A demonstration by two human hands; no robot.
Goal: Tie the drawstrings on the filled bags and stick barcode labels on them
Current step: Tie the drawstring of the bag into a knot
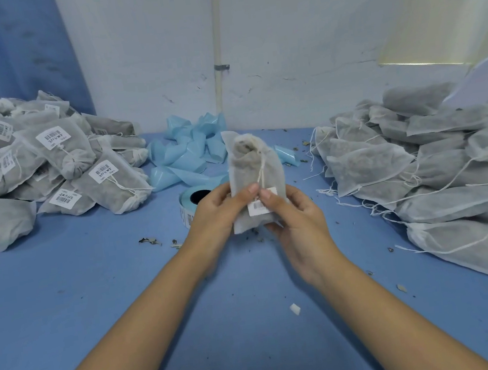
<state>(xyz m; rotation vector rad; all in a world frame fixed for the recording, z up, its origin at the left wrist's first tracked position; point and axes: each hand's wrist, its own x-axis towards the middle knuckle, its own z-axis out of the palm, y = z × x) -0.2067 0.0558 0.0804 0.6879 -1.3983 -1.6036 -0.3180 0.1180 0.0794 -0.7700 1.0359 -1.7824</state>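
Blue table (66, 299), runs back to the wall. Left side: pile of tied bags w/ barcode labels (57, 152). Right side: pile of bags w/o labels (449, 165), strings trailing loose onto the top. Back ctr: heap of light-blue backing strip (190, 154), label roll (191, 200) just in front of it. Dried leaf crumbs (149, 241) scattered mid-table; small white scrap (295, 308) nearer the front.

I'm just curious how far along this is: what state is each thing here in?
Grey mesh filled bag: held upright, neck cinched.
White barcode label: on bag, at the thumbs.
Left hand: grips bag.
Right hand: grips bag.
Left pile of bags: tied, labelled.
Right pile of bags: unlabelled, strings loose.
Blue label roll: tail unwound.
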